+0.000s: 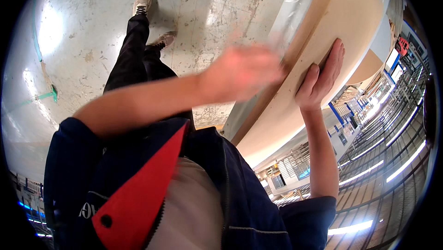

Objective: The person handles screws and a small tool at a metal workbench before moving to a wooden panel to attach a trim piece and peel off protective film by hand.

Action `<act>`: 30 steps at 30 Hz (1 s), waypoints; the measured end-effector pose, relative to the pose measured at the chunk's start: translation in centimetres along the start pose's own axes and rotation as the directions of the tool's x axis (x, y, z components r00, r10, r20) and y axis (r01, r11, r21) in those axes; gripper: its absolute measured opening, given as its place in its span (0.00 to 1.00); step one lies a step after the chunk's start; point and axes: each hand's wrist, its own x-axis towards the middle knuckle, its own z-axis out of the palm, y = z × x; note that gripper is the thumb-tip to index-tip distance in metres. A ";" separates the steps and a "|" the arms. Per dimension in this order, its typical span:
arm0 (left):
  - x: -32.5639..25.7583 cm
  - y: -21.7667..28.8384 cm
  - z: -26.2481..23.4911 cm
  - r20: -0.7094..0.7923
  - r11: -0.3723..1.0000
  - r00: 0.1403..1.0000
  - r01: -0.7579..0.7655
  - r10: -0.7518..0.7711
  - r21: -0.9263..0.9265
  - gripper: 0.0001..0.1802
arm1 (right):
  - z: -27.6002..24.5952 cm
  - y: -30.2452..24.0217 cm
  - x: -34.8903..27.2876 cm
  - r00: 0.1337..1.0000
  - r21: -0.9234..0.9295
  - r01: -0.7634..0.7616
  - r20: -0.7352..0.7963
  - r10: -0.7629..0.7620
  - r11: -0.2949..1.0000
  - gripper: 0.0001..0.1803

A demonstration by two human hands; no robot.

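Rests released right hand on cream panel at two o'clock, cannot tell grip of blurred left hand, may get scraped by brushing brown edge.

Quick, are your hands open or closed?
Left hand: too blurred to tell, close to the brown edge.
Right hand: open, fingers straight, laid on the pale board.

2 hands, 2 forearms, 2 shoes, 1 pale panel, 1 red flap.
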 end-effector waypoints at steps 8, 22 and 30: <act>4.7 -2.1 -1.9 -0.107 0.984 0.988 0.129 -0.116 0.124 0.07 | -0.1 0.2 -0.5 1.000 0.000 -0.025 -0.006 0.025 1.000 0.42; -0.1 -0.7 -1.2 0.080 0.988 0.991 -0.095 0.105 -0.118 0.09 | -0.1 0.2 -0.5 0.999 -0.007 -0.036 0.006 0.036 0.999 0.43; 10.7 -4.5 -2.5 -0.130 0.997 0.989 0.070 -0.065 0.032 0.07 | 0.3 -0.1 0.2 0.999 0.021 -0.033 0.007 0.033 0.999 0.43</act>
